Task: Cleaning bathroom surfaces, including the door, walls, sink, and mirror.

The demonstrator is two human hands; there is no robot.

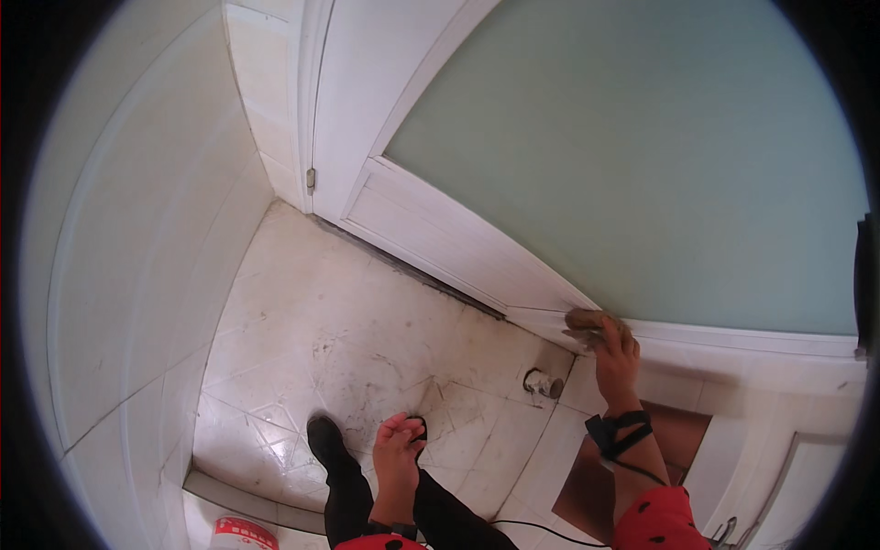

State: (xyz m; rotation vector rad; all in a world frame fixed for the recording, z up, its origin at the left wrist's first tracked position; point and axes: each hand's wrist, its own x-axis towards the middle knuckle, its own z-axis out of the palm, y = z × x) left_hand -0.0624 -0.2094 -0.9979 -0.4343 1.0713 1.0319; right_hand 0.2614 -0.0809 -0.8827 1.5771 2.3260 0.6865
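Observation:
At the right, my right hand (617,354) presses a crumpled brown cloth (584,320) against the white frame of a door (426,230) with a large frosted glass pane (632,158). The cloth sits near the lower corner of the pane and is partly hidden by my fingers. My left hand (397,440) hangs over the tiled floor in front of my legs, its fingers loosely curled and apart, with nothing seen in it. Black straps go round my right wrist.
A short pipe stub (552,386) rises from the dirty tiled floor (357,330) near the wall. A low tiled ledge (289,515) and a red and white bucket (244,535) are at the bottom left. A black cable (550,531) runs at the bottom. Tiled wall (137,240) stands left.

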